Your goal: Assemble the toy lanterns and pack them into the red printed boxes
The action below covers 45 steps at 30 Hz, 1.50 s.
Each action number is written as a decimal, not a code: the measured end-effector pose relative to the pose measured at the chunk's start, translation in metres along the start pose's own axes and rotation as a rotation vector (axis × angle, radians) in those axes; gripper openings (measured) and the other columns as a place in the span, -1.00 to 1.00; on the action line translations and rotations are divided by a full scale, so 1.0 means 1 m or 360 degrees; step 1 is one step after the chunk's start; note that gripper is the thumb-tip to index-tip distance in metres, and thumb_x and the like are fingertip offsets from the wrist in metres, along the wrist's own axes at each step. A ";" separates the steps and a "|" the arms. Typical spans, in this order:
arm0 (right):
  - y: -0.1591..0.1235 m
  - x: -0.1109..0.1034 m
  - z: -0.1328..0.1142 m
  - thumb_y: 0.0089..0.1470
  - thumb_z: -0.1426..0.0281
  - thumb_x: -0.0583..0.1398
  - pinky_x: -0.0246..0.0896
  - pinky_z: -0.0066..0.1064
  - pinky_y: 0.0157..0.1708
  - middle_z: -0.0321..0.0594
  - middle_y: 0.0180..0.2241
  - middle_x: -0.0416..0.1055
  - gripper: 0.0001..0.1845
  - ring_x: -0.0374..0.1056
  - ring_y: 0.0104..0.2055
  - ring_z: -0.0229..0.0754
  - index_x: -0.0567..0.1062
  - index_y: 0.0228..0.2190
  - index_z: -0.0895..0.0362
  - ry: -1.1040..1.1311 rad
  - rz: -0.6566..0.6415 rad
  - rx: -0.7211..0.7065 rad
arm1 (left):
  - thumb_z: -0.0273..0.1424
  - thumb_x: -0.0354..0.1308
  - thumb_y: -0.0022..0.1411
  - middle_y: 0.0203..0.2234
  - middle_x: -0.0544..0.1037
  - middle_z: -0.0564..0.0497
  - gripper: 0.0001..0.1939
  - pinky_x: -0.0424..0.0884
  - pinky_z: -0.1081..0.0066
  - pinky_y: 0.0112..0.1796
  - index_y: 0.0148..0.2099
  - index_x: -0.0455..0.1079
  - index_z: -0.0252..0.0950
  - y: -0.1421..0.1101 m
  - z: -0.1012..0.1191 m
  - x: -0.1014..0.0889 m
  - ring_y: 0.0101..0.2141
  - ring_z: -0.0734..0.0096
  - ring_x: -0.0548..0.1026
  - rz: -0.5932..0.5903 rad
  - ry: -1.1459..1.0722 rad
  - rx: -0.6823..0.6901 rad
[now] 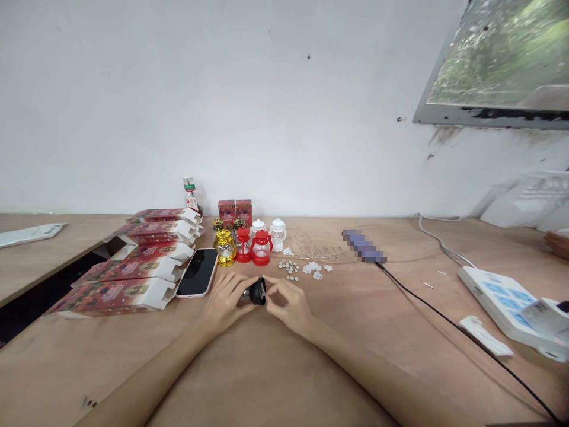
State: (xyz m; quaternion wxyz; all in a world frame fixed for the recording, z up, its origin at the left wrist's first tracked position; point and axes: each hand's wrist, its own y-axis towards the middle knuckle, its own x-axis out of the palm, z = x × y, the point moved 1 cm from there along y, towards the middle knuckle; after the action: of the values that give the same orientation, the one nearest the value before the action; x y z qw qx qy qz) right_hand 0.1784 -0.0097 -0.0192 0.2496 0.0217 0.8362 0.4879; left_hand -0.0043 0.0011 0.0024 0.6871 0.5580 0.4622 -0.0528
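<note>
My left hand (pixel 226 299) is closed around a small black mini lantern (pixel 256 293), which lies on its side with its base turned to the right. The fingertips of my right hand (pixel 288 301) are pinched together at that base; whatever sits between them is too small to make out. Just beyond my hands stand finished-looking mini lanterns: a gold one (pixel 226 249), two red ones (pixel 261 248), white ones (pixel 278 234) and bronze ones (pixel 239 224). Small button cells (pixel 288 270) and white plastic pieces (pixel 313 268) lie scattered to their right.
Open red printed boxes (pixel 120 295) line the left, beside a phone (pixel 198 273). Two closed boxes (pixel 243 210) and a bottle (pixel 190 193) stand behind. Thin wire handles (pixel 317 252), a pixelated device (pixel 362 244) on a black cable, and a power strip (pixel 502 302) occupy the right.
</note>
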 end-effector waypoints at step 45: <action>0.011 -0.067 0.091 0.07 0.47 0.03 0.13 -0.32 -0.24 -0.14 -0.29 0.44 -0.84 0.34 -0.25 -0.10 0.42 -0.41 0.13 -0.1192 -0.0535 0.0595 | -0.29 0.14 0.20 -0.27 0.52 -0.08 -0.60 0.30 0.33 -0.27 0.06 0.24 -0.28 0.001 -0.002 -0.004 -0.27 0.28 0.47 0.0020 0.0017 0.0029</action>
State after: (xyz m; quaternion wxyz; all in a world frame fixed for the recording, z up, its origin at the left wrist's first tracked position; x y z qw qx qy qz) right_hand 0.2750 0.0509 -0.0198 0.6026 0.1055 0.7538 0.2397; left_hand -0.0069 0.0013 0.0057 0.6799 0.5676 0.4616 -0.0497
